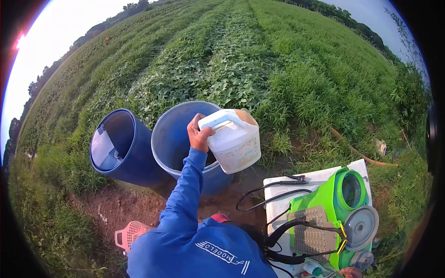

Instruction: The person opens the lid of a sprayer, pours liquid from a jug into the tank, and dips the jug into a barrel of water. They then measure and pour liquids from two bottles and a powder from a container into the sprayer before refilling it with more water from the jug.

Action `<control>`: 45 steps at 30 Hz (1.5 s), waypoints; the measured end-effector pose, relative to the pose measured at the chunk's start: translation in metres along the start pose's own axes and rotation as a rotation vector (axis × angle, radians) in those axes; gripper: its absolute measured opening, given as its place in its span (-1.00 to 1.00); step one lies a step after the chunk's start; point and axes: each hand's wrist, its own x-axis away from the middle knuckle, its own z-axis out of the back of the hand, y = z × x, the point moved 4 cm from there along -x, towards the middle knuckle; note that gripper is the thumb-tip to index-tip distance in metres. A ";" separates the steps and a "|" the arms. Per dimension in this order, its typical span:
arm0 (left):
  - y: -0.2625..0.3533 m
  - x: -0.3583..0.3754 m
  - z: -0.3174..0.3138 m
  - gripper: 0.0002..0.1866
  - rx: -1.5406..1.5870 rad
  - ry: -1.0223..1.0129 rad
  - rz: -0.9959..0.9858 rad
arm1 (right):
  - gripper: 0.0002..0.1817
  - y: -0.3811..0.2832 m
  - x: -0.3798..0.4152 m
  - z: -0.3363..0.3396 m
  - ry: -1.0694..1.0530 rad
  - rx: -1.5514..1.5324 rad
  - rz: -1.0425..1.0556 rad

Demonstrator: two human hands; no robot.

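Observation:
My left hand (pixel 199 133) is closed around the handle of a white plastic jug (pixel 237 147). The jug looks cut open at its upper right, where a brownish inside shows. It is held above the right rim of a large blue barrel (pixel 160 160), whose inside is dark. At the bottom edge, my right hand (pixel 352 272) shows only in small part, near the base of a green backpack sprayer (pixel 320 200); its fingers are not clear. The sprayer lies on a white surface (pixel 278 190), its round tank mouth uncovered. A grey round lid (pixel 361 227) is beside it.
A second blue barrel (pixel 134 157) leans at the left with a whitish container (pixel 104 150) inside. A pink plastic basket (pixel 130 235) sits on the dirt. The black hose (pixel 250 209) loops off the white surface. Crop rows (pixel 222 69) stretch ahead.

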 end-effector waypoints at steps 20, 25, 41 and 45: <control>0.013 0.017 -0.031 -0.66 -0.032 -0.098 -0.041 | -0.68 -0.004 -0.008 -0.016 -0.074 0.456 0.094; 0.005 0.010 -0.022 -0.66 0.011 -0.077 -0.008 | -0.71 -0.003 -0.005 -0.022 -0.039 0.404 0.137; -0.014 0.001 -0.046 -0.67 0.034 -0.131 0.017 | -0.59 0.005 0.001 -0.014 0.026 0.640 0.326; -0.012 0.006 -0.075 -0.68 -0.010 -0.196 -0.021 | -0.62 0.001 0.001 -0.019 0.068 0.627 0.289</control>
